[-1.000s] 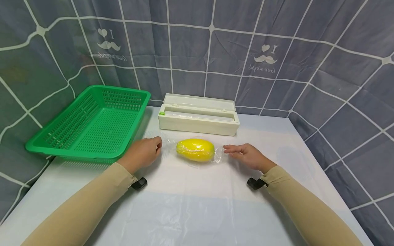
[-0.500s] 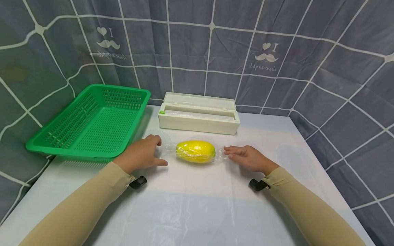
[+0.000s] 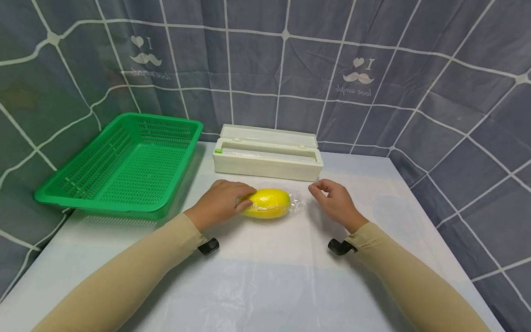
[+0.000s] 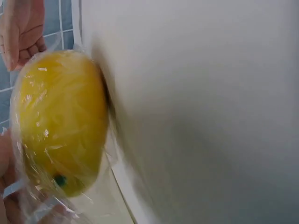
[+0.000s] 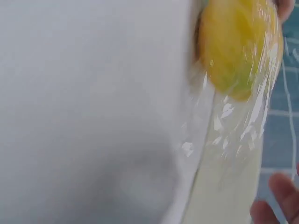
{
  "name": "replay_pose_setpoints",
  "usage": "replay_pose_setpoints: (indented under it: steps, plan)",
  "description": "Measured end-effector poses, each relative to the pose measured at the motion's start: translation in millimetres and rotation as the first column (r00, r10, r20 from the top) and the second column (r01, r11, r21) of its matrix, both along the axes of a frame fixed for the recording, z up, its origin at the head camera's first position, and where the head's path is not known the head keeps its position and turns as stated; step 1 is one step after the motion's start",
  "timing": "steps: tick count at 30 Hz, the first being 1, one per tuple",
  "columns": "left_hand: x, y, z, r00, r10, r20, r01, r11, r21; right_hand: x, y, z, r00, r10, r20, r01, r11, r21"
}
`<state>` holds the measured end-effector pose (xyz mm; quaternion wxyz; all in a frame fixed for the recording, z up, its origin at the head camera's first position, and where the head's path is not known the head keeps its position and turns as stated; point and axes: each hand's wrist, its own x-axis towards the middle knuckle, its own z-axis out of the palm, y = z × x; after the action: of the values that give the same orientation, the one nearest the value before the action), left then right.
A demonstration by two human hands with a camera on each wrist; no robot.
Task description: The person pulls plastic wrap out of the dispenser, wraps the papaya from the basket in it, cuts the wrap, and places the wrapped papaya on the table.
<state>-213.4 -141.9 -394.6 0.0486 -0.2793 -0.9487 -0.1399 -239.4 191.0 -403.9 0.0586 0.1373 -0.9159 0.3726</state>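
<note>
Both film ends [image 3: 296,202] probably need smooth tucking. Left hand [image 3: 221,202] straddles the fruit [image 3: 269,204] at nine o'clock, pinch unclear; right hand [image 3: 337,203], loosely spread, hovers at three.

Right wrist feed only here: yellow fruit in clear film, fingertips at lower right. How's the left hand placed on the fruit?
Observer: Head view: the left hand has its thumb and fingertips apart over the left end of the yellow fruit. Whether they grip, I can't tell.
Operator: My feed shows the other end. Any mark on that one?
Observer: Yes, left wrist view: a dark green spot.
Operator: Anything farther left on the table?
Observer: Head view: a green basket, past the hand.
</note>
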Motion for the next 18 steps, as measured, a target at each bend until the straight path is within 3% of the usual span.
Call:
replay_pose_setpoints:
  steps: [2,5,10,13,18]
  plan:
    - [-1.1,0.9,-0.3,1.0,0.004,0.022,-0.004,1.0,0.004,2.7,-11.5,5.3,1.0,0.021,-0.014,-0.021,1.0,0.02]
    - [-2.7,0.8,-1.0,0.999,0.015,0.043,-0.015,1.0,0.011,5.7,-31.4,10.2,0.99,0.14,-0.014,-0.139,0.987,0.084]
    - [-7.0,5.7,-4.8,0.997,0.042,0.061,-0.043,0.999,0.023,4.5,-55.7,4.2,0.947,0.321,0.013,-0.316,0.922,0.224]
    - [-9.2,8.7,-7.0,0.995,0.062,0.078,-0.066,0.997,0.045,4.5,-58.8,-0.1,0.941,0.336,0.041,-0.335,0.906,0.259]
    - [-12.8,9.0,-9.5,0.986,0.087,0.145,-0.101,0.99,0.098,4.3,-56.0,-3.7,0.941,0.325,0.093,-0.338,0.907,0.251]
